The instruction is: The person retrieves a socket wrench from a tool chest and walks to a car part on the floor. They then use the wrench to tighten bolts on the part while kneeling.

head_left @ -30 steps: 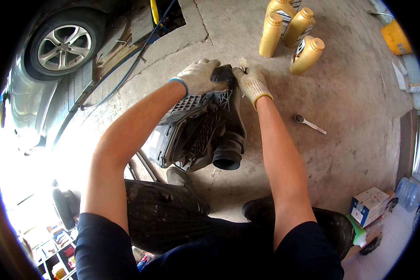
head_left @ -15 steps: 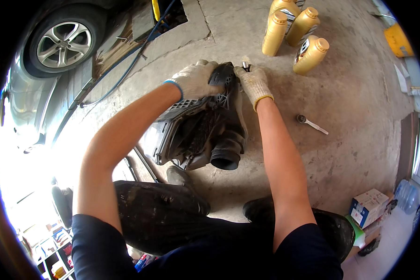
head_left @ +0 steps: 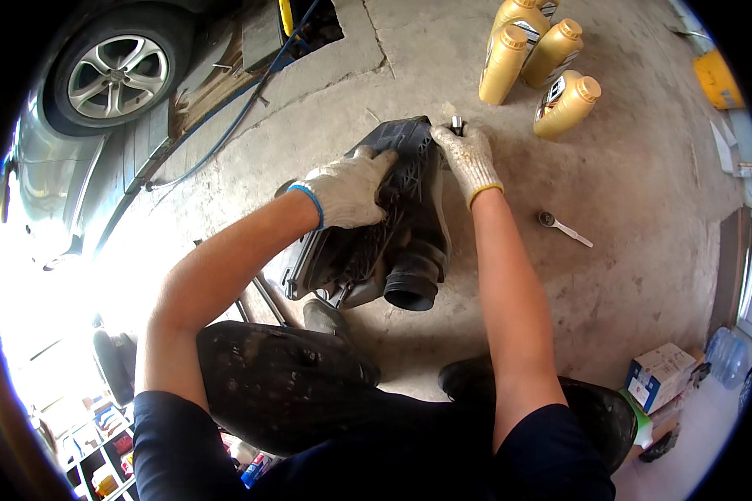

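Observation:
A black plastic air filter housing (head_left: 405, 213), with a round duct mouth (head_left: 411, 292) at its near end, stands on the concrete floor before me. My left hand (head_left: 347, 190), in a white knit glove with a blue cuff, grips the housing's upper left side, thumb and fingers partly hidden. Just right of the far end, my right hand (head_left: 466, 157), in a glove with a yellow cuff, is closed around a small tool (head_left: 457, 125) with a shiny metal tip. The glove hides the rest of that tool. A ratchet wrench (head_left: 565, 228) lies on the floor to the right.
Several gold bottles (head_left: 503, 67) stand at the far right. A car wheel (head_left: 119, 77) is at far left, beside a blue hose (head_left: 226, 134) and a floor pit (head_left: 317, 37). A carton (head_left: 662, 376) and a clear water jug (head_left: 729, 357) sit at lower right.
My left hand has moved nearer along the housing, uncovering its far end. The right hand stays beside that end, still closed around the small tool. The whole view has shifted slightly.

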Demonstrator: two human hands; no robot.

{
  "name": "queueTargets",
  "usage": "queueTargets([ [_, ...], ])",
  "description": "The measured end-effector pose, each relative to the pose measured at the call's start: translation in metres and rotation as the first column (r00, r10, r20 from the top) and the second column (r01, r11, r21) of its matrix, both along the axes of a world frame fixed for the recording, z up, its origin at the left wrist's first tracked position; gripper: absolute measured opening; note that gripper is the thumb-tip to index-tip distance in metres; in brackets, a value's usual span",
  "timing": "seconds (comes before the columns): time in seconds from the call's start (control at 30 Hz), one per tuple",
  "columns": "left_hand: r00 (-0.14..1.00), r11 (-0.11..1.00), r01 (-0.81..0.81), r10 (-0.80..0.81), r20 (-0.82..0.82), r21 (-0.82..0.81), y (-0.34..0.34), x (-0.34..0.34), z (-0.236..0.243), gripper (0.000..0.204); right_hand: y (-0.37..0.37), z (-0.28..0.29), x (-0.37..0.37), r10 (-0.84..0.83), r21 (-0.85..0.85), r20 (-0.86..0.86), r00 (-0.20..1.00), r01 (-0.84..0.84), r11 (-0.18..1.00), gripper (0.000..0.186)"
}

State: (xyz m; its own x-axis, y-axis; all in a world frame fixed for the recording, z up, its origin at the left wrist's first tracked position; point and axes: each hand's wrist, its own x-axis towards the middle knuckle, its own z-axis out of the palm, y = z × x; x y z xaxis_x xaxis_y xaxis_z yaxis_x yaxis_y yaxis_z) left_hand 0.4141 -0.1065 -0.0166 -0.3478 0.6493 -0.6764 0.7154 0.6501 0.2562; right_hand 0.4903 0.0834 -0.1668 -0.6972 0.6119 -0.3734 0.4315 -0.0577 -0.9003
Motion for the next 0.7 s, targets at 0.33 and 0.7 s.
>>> queueTargets([
  [0.33,1.0,1.0,-0.009,0.009,0.003,-0.001,0.004,0.001,0.002,0.095,-0.005,-0.017,-0.002,-0.155,-0.062,-0.063,0.986,0.151,0.987,0.026],
  [0.7,0.998,0.996,0.037,-0.033,-0.059,0.075,-0.004,0.001,-0.006,0.089,-0.011,-0.002,-0.007,-0.145,-0.046,-0.076,0.986,0.142,0.989,0.018],
])
